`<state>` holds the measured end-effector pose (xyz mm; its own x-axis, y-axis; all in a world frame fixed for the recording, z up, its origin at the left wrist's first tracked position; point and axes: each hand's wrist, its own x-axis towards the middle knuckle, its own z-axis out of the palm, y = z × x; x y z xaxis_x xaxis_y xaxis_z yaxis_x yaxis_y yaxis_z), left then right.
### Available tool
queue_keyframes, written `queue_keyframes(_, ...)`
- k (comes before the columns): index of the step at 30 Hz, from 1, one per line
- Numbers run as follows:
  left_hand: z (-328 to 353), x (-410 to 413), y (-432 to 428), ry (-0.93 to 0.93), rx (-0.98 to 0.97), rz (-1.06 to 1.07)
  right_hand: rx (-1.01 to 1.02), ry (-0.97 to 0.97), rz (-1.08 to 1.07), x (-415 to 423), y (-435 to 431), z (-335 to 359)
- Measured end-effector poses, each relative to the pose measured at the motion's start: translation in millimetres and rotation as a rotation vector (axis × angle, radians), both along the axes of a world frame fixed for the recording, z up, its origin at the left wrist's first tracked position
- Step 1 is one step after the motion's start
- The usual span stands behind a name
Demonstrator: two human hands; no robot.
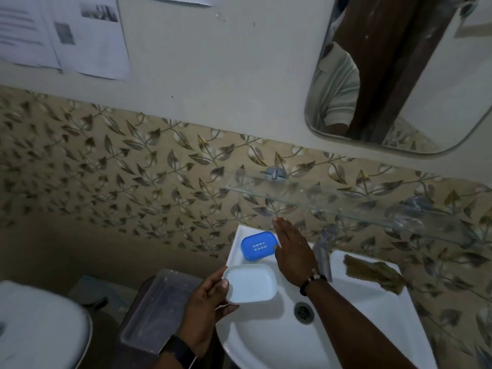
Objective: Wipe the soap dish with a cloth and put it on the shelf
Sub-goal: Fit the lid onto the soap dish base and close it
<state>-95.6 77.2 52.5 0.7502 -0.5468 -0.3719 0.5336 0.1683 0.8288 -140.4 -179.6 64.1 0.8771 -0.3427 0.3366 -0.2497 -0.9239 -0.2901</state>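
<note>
Soap dish parts are seen apart at a white sink (372, 328): the white tray (250, 283) is gripped at its near left edge by the left hand (210, 302), thumb on the rim and fingers curled beneath, held just above the basin's left side. No soap or water can be made out in it. The blue slotted insert (258, 245) lies on the sink's back left ledge, with nothing on it. The right hand (292, 251) is stretched flat, fingers extended and holding nothing, just beside the insert; contact with it cannot be confirmed. A brownish cloth (375, 272) is left on the right ledge, well apart from both hands, so wiping is judged not to be under way at this moment. Whether any wiping has been done cannot be told. The glass shelf (332, 201) above the tap (324, 249) carries nothing, so placing is judged still to be done. The basin holds only its drain (303, 312).
</note>
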Motion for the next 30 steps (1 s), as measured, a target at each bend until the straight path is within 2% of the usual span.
queue_keyframes(7, -3, 7, 20, -0.016, 0.014, 0.065, 0.038, 0.205, 0.017, 30, 0, -39)
queue_keyframes(12, 1, 15, 30, -0.041, 0.051, 0.113, -0.007, 0.487, -0.036, 36, -1, -85)
queue_keyframes(18, 5, 29, 36, -0.036, 0.046, 0.160, -0.077, 0.458, -0.081, 46, -2, -105)
queue_keyframes(22, 4, 35, 30, -0.040, 0.043, 0.158, -0.211, 0.406, -0.068, 40, -3, -94)
queue_keyframes(30, 4, 40, 22, -0.054, 0.007, 0.144, -0.206, 0.240, -0.063, 18, 0, -71)
